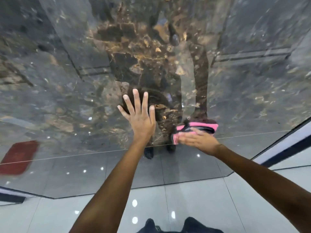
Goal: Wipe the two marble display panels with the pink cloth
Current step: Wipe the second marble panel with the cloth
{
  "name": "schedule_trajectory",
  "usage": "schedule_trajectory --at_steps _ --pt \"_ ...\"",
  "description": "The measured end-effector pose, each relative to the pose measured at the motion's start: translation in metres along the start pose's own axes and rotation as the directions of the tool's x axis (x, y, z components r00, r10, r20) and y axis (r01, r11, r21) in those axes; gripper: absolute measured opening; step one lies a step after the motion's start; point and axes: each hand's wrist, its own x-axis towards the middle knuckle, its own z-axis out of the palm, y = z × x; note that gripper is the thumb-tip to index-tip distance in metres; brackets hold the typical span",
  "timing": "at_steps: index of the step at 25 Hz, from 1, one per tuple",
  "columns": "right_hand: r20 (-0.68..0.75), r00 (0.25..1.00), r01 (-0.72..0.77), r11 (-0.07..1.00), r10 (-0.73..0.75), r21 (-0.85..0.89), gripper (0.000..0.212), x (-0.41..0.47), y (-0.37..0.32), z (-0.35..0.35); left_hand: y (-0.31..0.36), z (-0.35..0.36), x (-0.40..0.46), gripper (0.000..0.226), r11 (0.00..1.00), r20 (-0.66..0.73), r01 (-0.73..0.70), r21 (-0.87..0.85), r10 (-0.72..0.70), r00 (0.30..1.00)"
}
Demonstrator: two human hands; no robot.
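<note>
Head view: pink cloth [196,132] under flat right hand [198,140] on marble panel [67,98], beside left hand [139,115].

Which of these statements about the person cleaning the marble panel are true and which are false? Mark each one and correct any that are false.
1. The left hand lies flat on the marble panel with its fingers spread. True.
2. The pink cloth is under the left hand. False: it is under the right hand.
3. The cloth is near the bottom edge of the panel. True.
4. The cloth is blue. False: it is pink with dark trim.
5. The floor below the panel is carpeted. False: it is glossy pale tile that reflects lights.
</note>
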Motion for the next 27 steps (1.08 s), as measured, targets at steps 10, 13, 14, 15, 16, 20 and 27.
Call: schedule_trajectory --at_steps 10,13,14,15,16,20,27 --pt "-0.35 0.828 -0.429 0.897 0.438 0.109 0.064 0.05 0.145 -0.1 0.0 0.008 -0.003 0.053 0.99 -0.047 0.01 0.14 -0.004 0.999" --pt "-0.171 0.985 0.005 0.999 -0.013 -0.045 0.065 0.024 0.114 -0.069 0.028 -0.004 -0.001 0.045 0.984 -0.044 0.173 0.033 -0.171 0.984" --pt "-0.169 0.985 0.043 0.999 -0.047 -0.028 0.064 0.019 0.119 -0.075 0.039 -0.01 0.008 0.043 0.978 -0.064 0.207 -0.008 -0.207 0.976" --pt "-0.206 0.978 0.017 1.0 -0.015 0.004 0.064 0.019 0.136 -0.088 0.05 -0.017 0.025 0.042 0.978 -0.089 0.203 -0.047 -0.206 0.974" --pt "-0.261 0.963 -0.058 0.998 0.061 0.018 0.066 0.025 0.159 -0.107 0.059 -0.024 0.049 0.044 0.983 -0.122 0.161 -0.083 -0.17 0.978" --pt "-0.614 0.564 -0.59 0.79 0.551 0.167 0.067 0.073 0.297 -0.205 0.08 -0.052 0.167 0.051 0.996 -0.311 0.055 -0.068 -0.074 0.947" --pt "-0.373 0.927 -0.042 0.98 -0.033 -0.192 0.072 0.077 0.24 -0.162 0.078 -0.046 0.198 0.054 0.982 -0.309 0.107 0.155 -0.054 0.95"
